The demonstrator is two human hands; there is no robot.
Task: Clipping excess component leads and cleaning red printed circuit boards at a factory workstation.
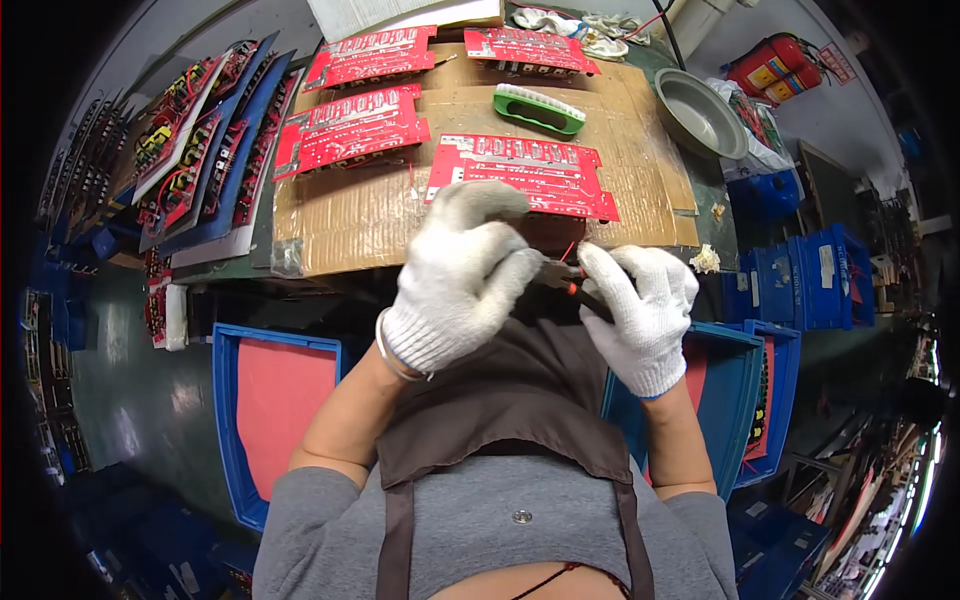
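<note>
Both my hands wear white knitted gloves and meet at the front edge of the cardboard, just before the nearest red circuit board (525, 170). My left hand (455, 285) is closed, thumb and forefinger pressed together near a small metal tip; what they pinch is hidden. In my right hand (645, 310) is a small hand tool (573, 288) with a black and red grip, its metal end pointing toward my left fingertips. A thin red wire (570, 250) rises between the hands. The board lies printed side up, parts underneath.
Three more red boards (360, 125) lie on the cardboard sheet (345, 225), with a green-handled brush (540, 108) among them. A grey metal bowl (700, 112) stands at the right. Upright boards and blue panels (215, 140) crowd the left. Blue bins (225, 420) flank my lap.
</note>
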